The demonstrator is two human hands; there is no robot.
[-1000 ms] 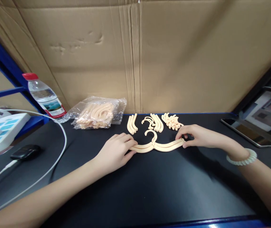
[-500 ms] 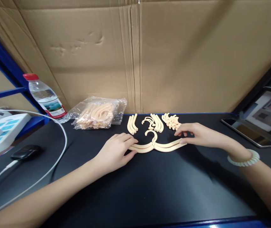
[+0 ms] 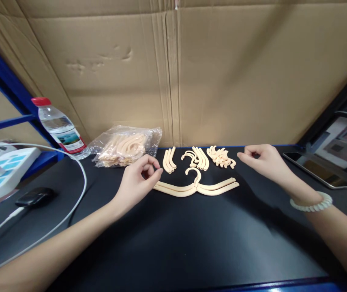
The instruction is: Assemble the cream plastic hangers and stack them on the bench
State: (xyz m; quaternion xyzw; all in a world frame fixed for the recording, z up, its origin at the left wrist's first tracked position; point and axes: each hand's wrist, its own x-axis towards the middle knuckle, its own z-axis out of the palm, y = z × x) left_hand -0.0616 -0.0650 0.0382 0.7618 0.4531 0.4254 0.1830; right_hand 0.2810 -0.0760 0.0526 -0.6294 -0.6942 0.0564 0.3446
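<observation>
A cream-coloured clothes hanger lies on the black table, its two arms spread and its hook upward. Just above its left end is my left hand, fingers curled toward the thumb, with nothing visible in them. My right hand is raised to the right of the hanger, its fingers folded in loosely and no object showing. Behind the hanger are a few curved bars, more curved bars with thin hooks beside them, and a heap of small hook pieces.
A clear plastic bag of similar parts lies at the back left. Left of it are a water bottle, a power strip, a black adapter and a white cable. A phone-like slab lies right. Cardboard stands behind.
Both hands have let go of the hanger's ends. My left hand has lifted and moved left, my right hand up and to the right. The hanger stays on the table.
</observation>
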